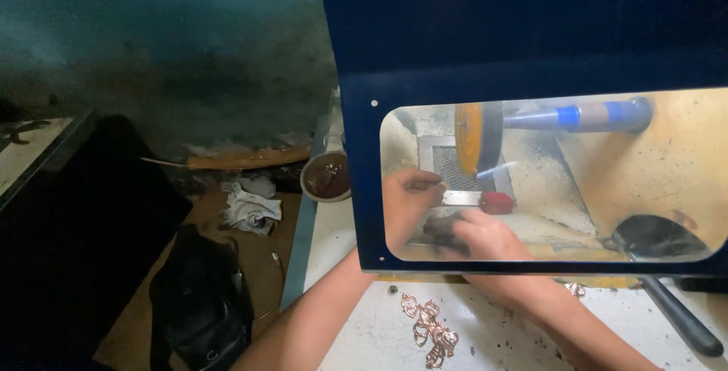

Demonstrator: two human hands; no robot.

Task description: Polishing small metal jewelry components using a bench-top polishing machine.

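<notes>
Both hands reach in under a dark blue hood (531, 22) and are seen through its clear window (607, 181), which stands between the face and a spinning-type wheel (472, 137); that placement looks meant to keep dust and grit off the person while the work stays visible. The left hand (408, 198) is closed on one end of a flat silver metal strip (461, 198), fingers curled over it. The right hand (485, 236) sits lower and nearer, fingers bent around something dark that I cannot make out, with a small red lump (497, 202) just beside the strip's other end. The strip lies level, just below the orange-faced wheel and in front of a mesh grille (449, 165), so holding it by the end probably keeps fingers away from the wheel's rim. The wheel rides on a threaded shaft (576, 116) with blue bands.

Counted: one wheel, one shaft, one strip, one red lump, one grille, two hands. On the white table (364, 341) outside the hood lies one tangled cluster of small copper-coloured pieces (429, 328), too knotted to count singly, kept within easy reach. One brown bowl (326, 177) sits at the table's far edge. One black handle (682, 316) pokes out from under the hood at the right. On the floor at the left are one black bag (199, 303) and one crumpled rag (250, 210)
</notes>
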